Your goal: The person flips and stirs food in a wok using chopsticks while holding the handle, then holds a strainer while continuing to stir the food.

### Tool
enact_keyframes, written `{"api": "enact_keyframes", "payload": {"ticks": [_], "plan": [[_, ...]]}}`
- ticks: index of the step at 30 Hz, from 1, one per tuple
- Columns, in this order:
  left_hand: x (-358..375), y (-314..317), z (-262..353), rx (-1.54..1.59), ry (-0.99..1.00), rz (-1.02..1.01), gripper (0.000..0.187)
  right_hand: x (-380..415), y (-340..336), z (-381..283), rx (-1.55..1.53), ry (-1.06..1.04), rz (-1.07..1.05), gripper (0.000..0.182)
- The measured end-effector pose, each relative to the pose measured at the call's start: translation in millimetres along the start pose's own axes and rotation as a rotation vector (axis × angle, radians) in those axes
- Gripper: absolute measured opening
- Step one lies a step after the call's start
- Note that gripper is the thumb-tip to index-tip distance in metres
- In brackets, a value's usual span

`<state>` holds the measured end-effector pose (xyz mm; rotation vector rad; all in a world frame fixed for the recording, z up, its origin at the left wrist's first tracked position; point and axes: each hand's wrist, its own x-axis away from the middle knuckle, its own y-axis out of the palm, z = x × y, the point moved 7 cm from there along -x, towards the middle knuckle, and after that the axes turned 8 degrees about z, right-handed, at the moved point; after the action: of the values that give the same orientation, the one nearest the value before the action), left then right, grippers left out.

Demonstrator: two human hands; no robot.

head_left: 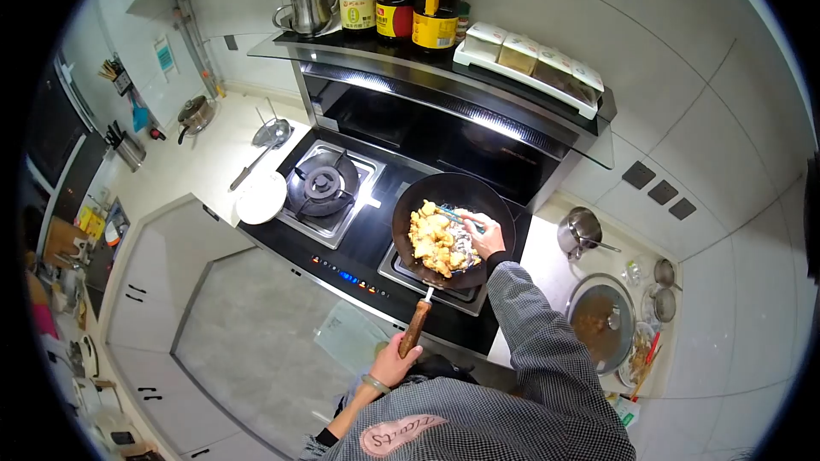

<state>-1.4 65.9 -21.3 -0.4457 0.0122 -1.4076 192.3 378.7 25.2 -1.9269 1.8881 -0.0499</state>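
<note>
My left hand (392, 366) is closed around the wooden handle (416, 329) of a dark wok (468, 189), which sits on the right burner. Pieces of golden-yellow fried food (432, 241) lie mostly on the wok's left side. Whitish bubbling shows beside them, nearer my right hand. Reaching over the wok's right side, my right hand (485, 237) grips thin bluish chopsticks (449, 212), their tips among the food. The exact finger placement on the chopsticks is too small to make out.
The left burner (322, 185) has no pot on it. Left of it are a white plate (260, 198) and a strainer (272, 133). At right stand a steel pot (580, 230) and a lidded pan (601, 324). Sauce bottles (436, 8) and a seasoning box (530, 64) line the shelf above.
</note>
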Motion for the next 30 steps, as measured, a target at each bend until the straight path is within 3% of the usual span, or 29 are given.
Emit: {"api": "enact_keyframes", "payload": {"ticks": [4,5,8,10,12,14,16,20,23,26,30], "plan": [[2.0,-0.1,3.2,-0.069,-0.056,-0.022,0.058,20.7,12.7,-49.7,0.097,-0.188,-0.167,0.017],[2.3,-0.4,4.9,-0.059,-0.028,-0.009,0.058,27.4,15.1,-42.0,0.1,-0.032,-0.286,0.018],[0.0,0.7,2.1,-0.074,0.017,0.003,0.059,44.8,-0.3,-72.3,0.162,-0.185,-0.439,0.018],[-0.8,1.3,1.3,-0.075,0.029,0.011,0.06,49.3,-17.3,-82.0,0.137,-0.086,-0.54,0.017],[-1.3,1.8,0.4,-0.078,0.041,0.016,0.06,52.5,-42.6,-99.5,0.193,-0.106,-0.51,0.016],[-1.5,1.4,0.8,-0.091,0.077,0.029,0.059,62.7,-62.9,-109.5,0.166,0.104,-0.529,0.014],[-2.7,3.7,-2.1,-0.053,0.091,0.03,0.059,74.0,-63.7,-114.4,0.233,-0.062,-0.571,0.015],[-2.1,5.2,-5.7,-0.002,0.038,0.005,0.059,80.6,-44.7,-91.2,0.255,-0.17,-0.5,0.018],[-3.1,5.9,-10.5,-0.034,-0.037,-0.048,0.059,67.0,-42.1,-73.4,0.288,-0.214,-0.326,0.018],[0.3,-2.1,9.5,-0.119,0.072,0.012,0.06,53.4,-53.9,-74.6,0.273,-0.274,-0.177,0.016],[1.9,-0.9,4.4,-0.116,0.017,0.017,0.06,23.0,-68.2,-63.7,0.144,-0.188,-0.007,0.014]]}}
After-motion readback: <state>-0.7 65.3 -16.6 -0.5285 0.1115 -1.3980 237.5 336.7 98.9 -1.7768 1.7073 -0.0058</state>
